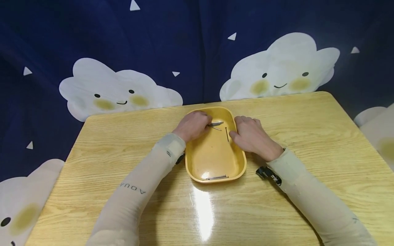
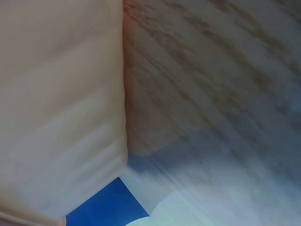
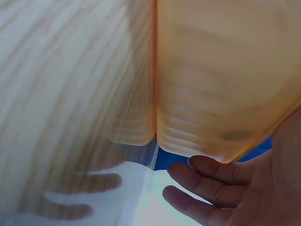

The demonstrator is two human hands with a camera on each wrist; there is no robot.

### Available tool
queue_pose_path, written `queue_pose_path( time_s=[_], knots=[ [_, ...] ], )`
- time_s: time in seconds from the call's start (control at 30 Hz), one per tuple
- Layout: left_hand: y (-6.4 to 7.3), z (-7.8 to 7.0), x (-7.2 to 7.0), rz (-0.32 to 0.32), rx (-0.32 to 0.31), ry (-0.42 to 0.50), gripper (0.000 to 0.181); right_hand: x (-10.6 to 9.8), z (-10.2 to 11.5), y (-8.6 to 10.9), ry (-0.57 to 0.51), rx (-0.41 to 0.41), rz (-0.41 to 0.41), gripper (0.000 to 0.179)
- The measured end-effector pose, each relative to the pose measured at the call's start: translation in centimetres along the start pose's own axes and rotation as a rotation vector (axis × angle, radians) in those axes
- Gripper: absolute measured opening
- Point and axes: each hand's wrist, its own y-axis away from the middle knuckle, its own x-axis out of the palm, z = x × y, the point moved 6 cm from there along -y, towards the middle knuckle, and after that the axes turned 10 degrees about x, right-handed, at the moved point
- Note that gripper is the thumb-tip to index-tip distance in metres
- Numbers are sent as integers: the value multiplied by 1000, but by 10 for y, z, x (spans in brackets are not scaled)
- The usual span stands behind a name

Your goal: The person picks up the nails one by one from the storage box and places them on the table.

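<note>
A yellow plastic tray (image 1: 212, 153) with rounded corners stands on the wooden table. My left hand (image 1: 193, 125) reaches over its left rim, fingers curled at a small bunch of nails (image 1: 217, 123) that sticks out from under the fingertips. At the right rim my right hand (image 1: 250, 135) grips the tray, thumb over the inside; in the right wrist view its fingers (image 3: 211, 188) lie along the outer wall. One dark nail (image 1: 227, 134) lies lengthwise by that thumb. More nails (image 1: 217, 177) lie at the near end. Only the tray's outer wall (image 2: 61, 94) fills the left wrist view.
The wooden table (image 1: 123, 136) has a glossy top with a bright reflection in front of the tray. Behind it hangs a dark blue curtain (image 1: 203, 51) with smiling clouds and white triangles. Black straps with cameras (image 1: 269, 175) sit at the wrists.
</note>
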Motion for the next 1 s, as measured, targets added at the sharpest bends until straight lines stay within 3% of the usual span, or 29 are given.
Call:
queue_pose_path(
  time_s=[0.43, 1.0],
  knots=[
    [0, 1, -1, 7, -18, 37, 6, -1, 0, 0, -1, 7, 7, 33],
    [0, 2, 0, 1, -9, 57, 14, 0, 0, -1, -22, 14, 19, 35]
  ],
)
